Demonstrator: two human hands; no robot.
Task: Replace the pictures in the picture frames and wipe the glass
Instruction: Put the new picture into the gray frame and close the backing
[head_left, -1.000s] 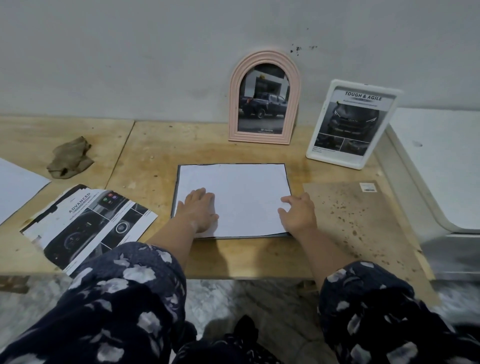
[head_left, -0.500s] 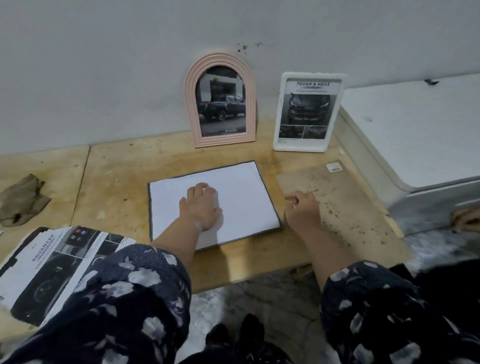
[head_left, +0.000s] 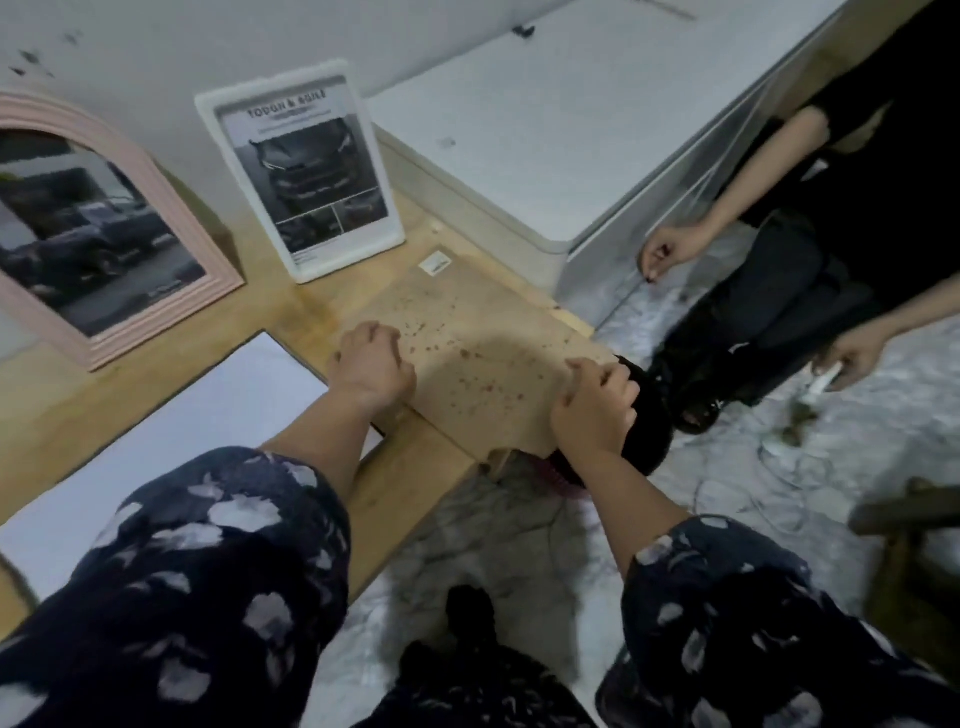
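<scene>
Fingers: both hands' curled onto the board (head_left: 467, 364), left hand (head_left: 371, 366) at its left edge, right hand (head_left: 597, 402) at its right.
Board: table's right end, overhanging.
Technique: lift level, evenly.

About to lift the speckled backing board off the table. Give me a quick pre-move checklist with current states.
1. Left hand on the board's left edge, fingers curled: ok.
2. Right hand on the right edge of the speckled backing board: ok.
3. Firmness of either grip: cannot tell.
4. White sheet free of the board: cannot tell; the left forearm covers where they meet.
5. White frame and pink arched frame stand apart from the board: ok.
6. Bystander's hand hovers beyond the table's right end: not ok.
</scene>
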